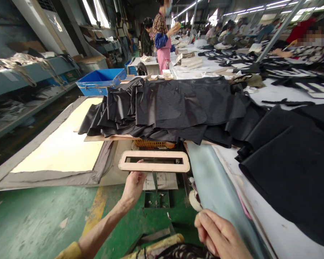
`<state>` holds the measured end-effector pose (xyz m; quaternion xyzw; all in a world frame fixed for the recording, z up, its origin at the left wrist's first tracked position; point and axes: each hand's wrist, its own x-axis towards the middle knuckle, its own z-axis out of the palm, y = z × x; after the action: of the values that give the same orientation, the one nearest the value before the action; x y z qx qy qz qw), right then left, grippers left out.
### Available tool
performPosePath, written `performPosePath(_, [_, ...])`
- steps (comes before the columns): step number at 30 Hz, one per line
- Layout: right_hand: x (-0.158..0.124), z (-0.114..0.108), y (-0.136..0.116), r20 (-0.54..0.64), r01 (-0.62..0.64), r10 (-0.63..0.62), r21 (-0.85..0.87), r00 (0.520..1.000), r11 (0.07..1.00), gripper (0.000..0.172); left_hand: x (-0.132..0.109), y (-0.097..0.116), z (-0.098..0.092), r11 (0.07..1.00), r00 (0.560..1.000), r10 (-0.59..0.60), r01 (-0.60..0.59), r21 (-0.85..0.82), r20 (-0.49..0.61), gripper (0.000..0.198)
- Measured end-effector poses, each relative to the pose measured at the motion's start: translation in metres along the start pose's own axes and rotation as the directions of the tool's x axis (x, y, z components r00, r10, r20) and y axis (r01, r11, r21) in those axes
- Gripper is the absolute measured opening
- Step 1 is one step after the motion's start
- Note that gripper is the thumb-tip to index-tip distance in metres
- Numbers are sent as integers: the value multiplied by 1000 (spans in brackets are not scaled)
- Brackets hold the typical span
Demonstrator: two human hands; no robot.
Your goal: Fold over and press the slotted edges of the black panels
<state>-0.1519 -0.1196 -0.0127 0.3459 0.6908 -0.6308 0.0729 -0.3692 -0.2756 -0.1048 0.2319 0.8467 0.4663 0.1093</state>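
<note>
My left hand (135, 185) grips the lower edge of a long pale frame (154, 167) with rounded ends and a narrow slot; one fingertip shows through the slot. The frame is held level, just in front of a pile of black fabric pieces (178, 108). My right hand (218, 232) is at the lower right, apart from the frame, beside the light-blue table edge. Its fingers are curled together, and what they hold, if anything, is hidden.
A blue plastic bin (99, 81) stands at the back left, behind a cream board (62, 140) with grey cloth edging. A yellow basket (151, 144) sits under the pile. Black fabric (294, 165) covers part of the right table. A person in a pink apron (164, 57) stands beyond.
</note>
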Motion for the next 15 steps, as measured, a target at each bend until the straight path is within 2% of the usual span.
performPosePath(3, [-1, 1, 7, 11, 46, -45, -43, 999, 998, 50, 25, -17, 13, 982, 988, -75, 50, 180, 132, 38])
performPosePath(6, [2, 4, 21, -45, 77, -79, -47, 996, 996, 46, 32, -39, 13, 928, 960, -209, 135, 346, 186, 36])
performPosePath(8, [3, 7, 32, -108, 76, -78, -25, 991, 997, 45, 22, -56, 6, 855, 929, -326, 209, 474, 177, 43])
performPosePath(11, [3, 12, 42, -156, 61, -61, -3, 986, 998, 48, -5, -79, -13, 720, 865, -479, 291, 630, 148, 61])
performPosePath(13, [1, 14, 41, -169, 68, -71, -21, 983, 997, 53, -22, -88, -25, 656, 840, -523, 289, 697, 143, 65])
performPosePath(15, [-1, 15, 37, -182, 88, -97, -55, 979, 995, 56, -31, -89, -34, 613, 835, -530, 255, 748, 149, 68])
